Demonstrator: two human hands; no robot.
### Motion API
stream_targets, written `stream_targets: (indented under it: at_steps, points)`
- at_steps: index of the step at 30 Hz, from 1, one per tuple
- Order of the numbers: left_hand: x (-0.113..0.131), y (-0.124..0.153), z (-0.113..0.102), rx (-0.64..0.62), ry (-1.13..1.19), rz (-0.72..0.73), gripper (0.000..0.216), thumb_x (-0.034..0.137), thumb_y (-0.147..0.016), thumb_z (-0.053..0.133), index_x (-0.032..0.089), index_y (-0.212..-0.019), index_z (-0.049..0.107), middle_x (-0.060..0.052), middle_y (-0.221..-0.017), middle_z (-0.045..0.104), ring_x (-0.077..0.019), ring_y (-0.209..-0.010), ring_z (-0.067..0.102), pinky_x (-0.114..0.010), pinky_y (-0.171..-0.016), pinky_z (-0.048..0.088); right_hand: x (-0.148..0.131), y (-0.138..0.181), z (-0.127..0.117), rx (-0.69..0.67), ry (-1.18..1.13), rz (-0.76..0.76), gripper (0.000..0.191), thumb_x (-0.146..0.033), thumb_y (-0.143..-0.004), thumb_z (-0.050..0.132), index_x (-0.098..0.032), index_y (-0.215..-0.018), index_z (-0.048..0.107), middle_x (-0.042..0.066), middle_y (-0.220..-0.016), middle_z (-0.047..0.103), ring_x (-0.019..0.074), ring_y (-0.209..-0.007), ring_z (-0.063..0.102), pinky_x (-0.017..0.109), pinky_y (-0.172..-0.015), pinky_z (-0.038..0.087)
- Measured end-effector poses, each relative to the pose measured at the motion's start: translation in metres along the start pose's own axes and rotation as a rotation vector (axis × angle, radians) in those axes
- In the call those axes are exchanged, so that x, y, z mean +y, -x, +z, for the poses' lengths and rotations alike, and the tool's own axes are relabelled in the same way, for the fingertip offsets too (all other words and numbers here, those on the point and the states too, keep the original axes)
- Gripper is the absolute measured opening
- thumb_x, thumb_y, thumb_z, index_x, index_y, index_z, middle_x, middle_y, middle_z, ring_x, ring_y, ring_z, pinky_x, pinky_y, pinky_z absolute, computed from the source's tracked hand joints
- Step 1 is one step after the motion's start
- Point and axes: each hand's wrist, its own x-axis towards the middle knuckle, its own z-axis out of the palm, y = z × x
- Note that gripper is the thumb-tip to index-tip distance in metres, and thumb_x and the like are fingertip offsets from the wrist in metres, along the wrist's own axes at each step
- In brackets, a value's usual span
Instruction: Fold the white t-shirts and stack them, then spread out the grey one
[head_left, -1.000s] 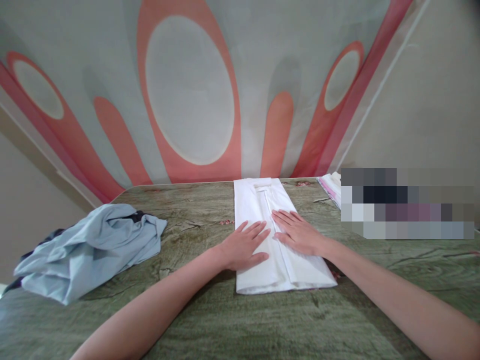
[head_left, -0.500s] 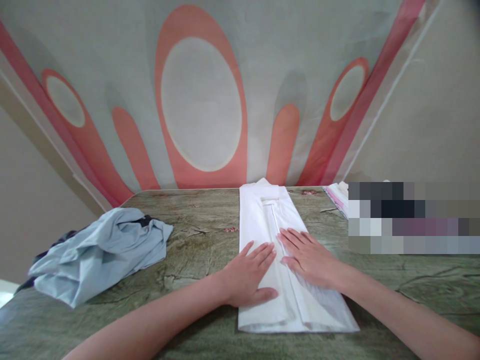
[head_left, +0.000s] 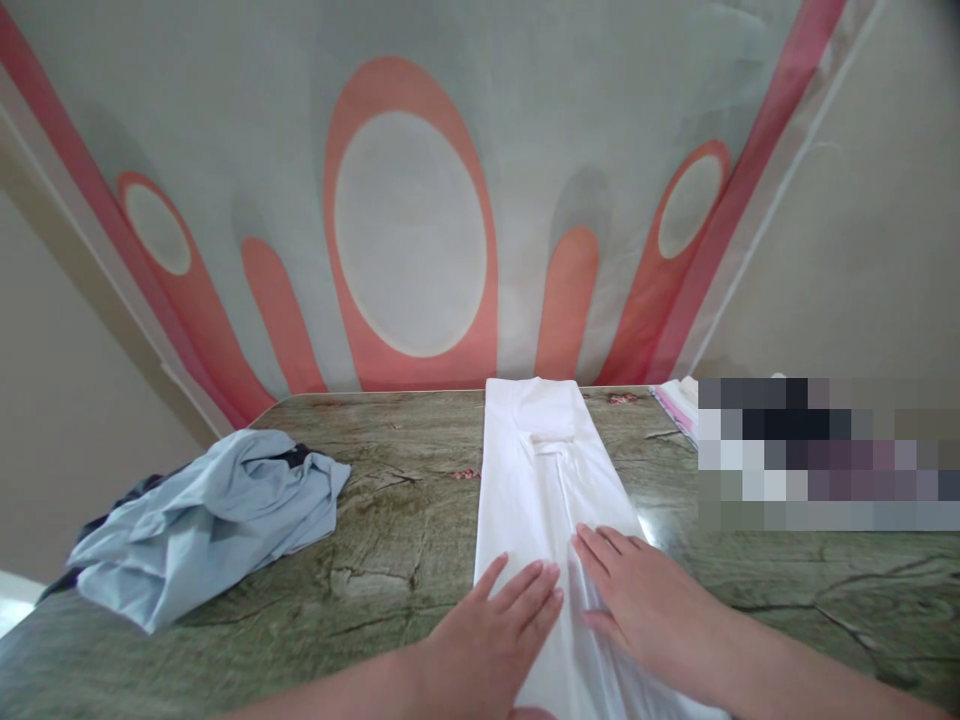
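A long, folded white garment (head_left: pixel 517 480) lies lengthwise in the middle of the table, its folded edges meeting along a centre line. What kind of garment it is, I cannot tell. My left hand (head_left: pixel 495 630) rests palm down on its left half, fingers stretched forward. On the right half lies my right hand (head_left: pixel 637 600), also flat, with its fingertips beside the centre fold. Neither hand grips the cloth. The garment's near end runs out of the bottom of the view.
A crumpled light blue garment (head_left: pixel 217 520) lies on the left of the wood-patterned table (head_left: pixel 405 480), with dark cloth (head_left: pixel 127 500) under it. At the far right, pink and white cloth (head_left: pixel 675 405) shows beside a pixelated patch. A patterned wall (head_left: pixel 525 120) rises behind the table.
Both hands have slid toward me along the white garment. Its far end looks smoother and flatter. The view has shifted, so the near hem is now out of sight.
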Motion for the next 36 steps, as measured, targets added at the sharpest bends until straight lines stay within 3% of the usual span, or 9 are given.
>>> stream_targets:
  at_steps: [4,9,15,21,28,36]
  points:
    - [-0.016,-0.016,-0.008,0.083,-0.044,-0.025,0.062,0.051,-0.092,0.022,0.012,-0.14,0.02,-0.011,-0.145,0.021,-0.0229,-0.134,0.017,-0.038,-0.108,0.017,0.039,-0.017,-0.013,0.025,-0.147,-0.027,0.033,-0.032,-0.088,0.039,-0.02,-0.114,0.055,0.01,-0.113,0.06,0.0249,-0.103,0.055,0.043,-0.088,0.043]
    - [-0.066,-0.077,-0.014,0.243,-0.216,-0.074,0.039,0.023,-0.093,0.032,0.014,-0.13,0.038,-0.01,-0.136,0.04,-0.0203,-0.125,0.035,-0.036,-0.101,0.028,0.089,-0.044,0.02,0.208,-0.198,0.063,0.047,-0.035,-0.09,0.033,-0.014,-0.132,0.039,0.012,-0.139,0.037,0.0235,-0.128,0.031,0.043,-0.105,0.029]
    - [-0.112,-0.132,-0.024,0.324,-0.349,-0.004,0.025,0.017,-0.09,0.043,0.019,-0.113,0.053,-0.005,-0.117,0.057,-0.0176,-0.11,0.048,-0.031,-0.089,0.036,0.099,-0.05,0.043,0.109,-0.179,0.044,0.059,-0.048,-0.09,0.026,-0.012,-0.135,0.036,0.011,-0.142,0.032,0.0219,-0.132,0.024,0.041,-0.109,0.021]
    - [-0.124,-0.133,-0.022,0.358,-0.443,-0.046,0.01,0.018,-0.087,0.05,0.017,-0.089,0.06,-0.006,-0.092,0.062,-0.0198,-0.094,0.052,-0.033,-0.083,0.034,0.098,-0.047,0.04,0.066,-0.117,0.123,0.063,-0.053,-0.089,0.022,-0.014,-0.138,0.031,0.01,-0.144,0.026,0.0227,-0.133,0.022,0.042,-0.108,0.02]
    - [-0.126,-0.144,-0.028,0.355,-0.503,-0.108,0.009,0.017,-0.085,0.051,0.015,-0.084,0.059,-0.006,-0.085,0.061,-0.0206,-0.086,0.053,-0.033,-0.074,0.034,0.095,-0.047,0.04,0.072,-0.064,0.133,0.061,-0.052,-0.09,0.022,-0.014,-0.136,0.034,0.011,-0.143,0.029,0.0229,-0.132,0.024,0.045,-0.108,0.016]
    - [-0.124,-0.162,-0.031,0.31,-0.535,-0.071,0.01,0.013,-0.082,0.053,0.015,-0.076,0.062,-0.008,-0.081,0.06,-0.0212,-0.084,0.052,-0.035,-0.071,0.033,0.099,-0.043,0.042,0.043,-0.048,0.119,0.06,-0.053,-0.09,0.02,-0.021,-0.139,0.027,0.008,-0.146,0.023,0.0233,-0.133,0.02,0.048,-0.106,0.016]
